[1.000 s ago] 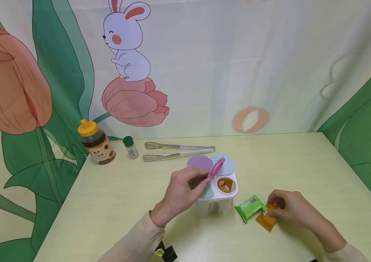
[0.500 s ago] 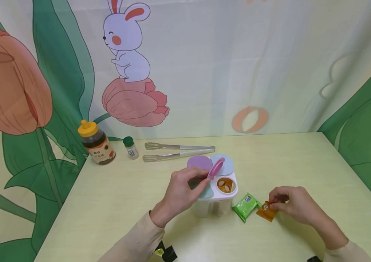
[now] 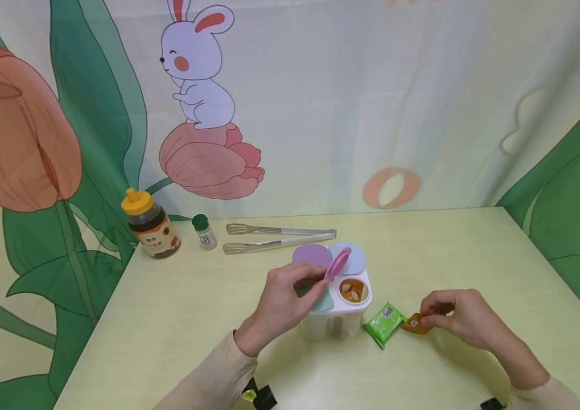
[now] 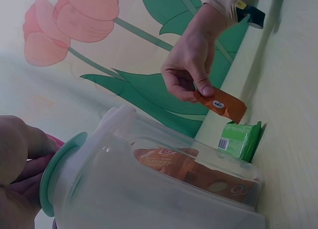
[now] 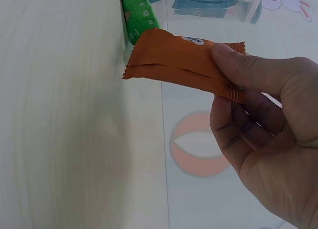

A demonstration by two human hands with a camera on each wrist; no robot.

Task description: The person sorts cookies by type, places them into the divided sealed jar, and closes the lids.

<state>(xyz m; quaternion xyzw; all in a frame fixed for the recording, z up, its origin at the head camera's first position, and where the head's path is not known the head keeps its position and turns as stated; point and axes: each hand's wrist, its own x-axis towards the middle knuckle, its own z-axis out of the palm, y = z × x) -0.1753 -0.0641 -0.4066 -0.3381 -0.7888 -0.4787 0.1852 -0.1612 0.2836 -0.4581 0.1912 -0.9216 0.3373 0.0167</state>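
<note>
My left hand (image 3: 282, 299) pinches the raised pink lid (image 3: 338, 263) of a clear storage box (image 3: 315, 328) with several coloured lids. Its uncovered round opening shows orange packets (image 4: 166, 162) inside, which also show through the wall in the left wrist view. To the right, my right hand (image 3: 466, 319) pinches one end of an orange snack packet (image 5: 176, 60) between thumb and fingers. That packet is lifted off the table, tilted, with its free end towards the box. A green packet (image 3: 385, 324) lies on the table between the box and my right hand.
Behind the box lie metal tongs (image 3: 279, 242). A small green-capped shaker (image 3: 204, 232) and a honey bottle (image 3: 151, 225) with a yellow cap stand at the back left. A printed curtain (image 3: 320, 114) hangs along the table's back edge.
My right hand has raised the orange packet from beside the green one and tilted it. The green packet has shifted slightly left and turned. My left hand and the pink lid stay put.
</note>
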